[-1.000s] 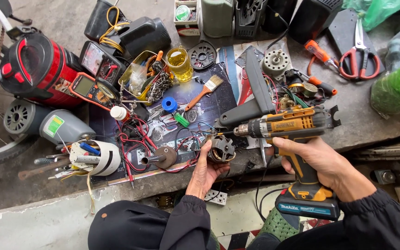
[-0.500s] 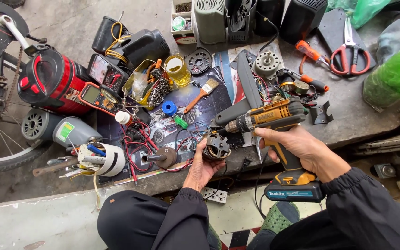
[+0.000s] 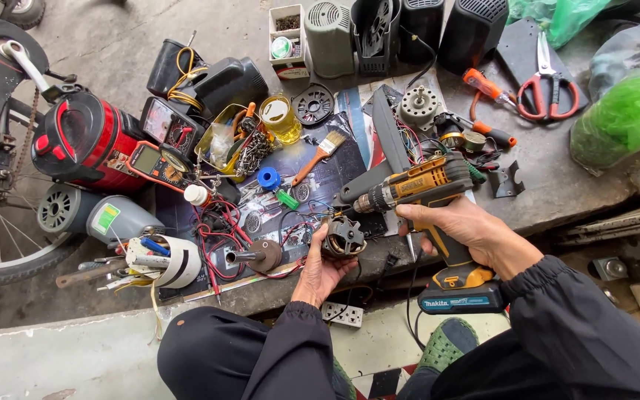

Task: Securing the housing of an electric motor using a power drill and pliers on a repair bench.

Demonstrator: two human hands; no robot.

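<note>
My left hand (image 3: 321, 268) grips a small round electric motor (image 3: 344, 236) with copper windings, held at the front edge of the cluttered workbench (image 3: 557, 178). My right hand (image 3: 459, 222) is closed around the handle of a yellow and black cordless drill (image 3: 418, 187). The drill's chuck points left, its tip close to the motor. The drill's battery (image 3: 462, 298) hangs below my wrist. Red and black wires (image 3: 224, 226) lie just left of the motor.
A rotor with shaft (image 3: 257, 256), a multimeter (image 3: 150, 159), a paintbrush (image 3: 318, 154), a jar of yellow liquid (image 3: 280, 118), red scissors (image 3: 547, 81), an orange screwdriver (image 3: 487, 87) and green bags (image 3: 624, 111) crowd the bench. A red and black appliance (image 3: 83, 144) and a bicycle wheel (image 3: 1, 237) stand at left. A power strip (image 3: 342, 315) lies on the floor.
The view has shifted a little, so the clutter sits lower and to the right. Both hands keep their hold; the drill tip stays by the motor.
</note>
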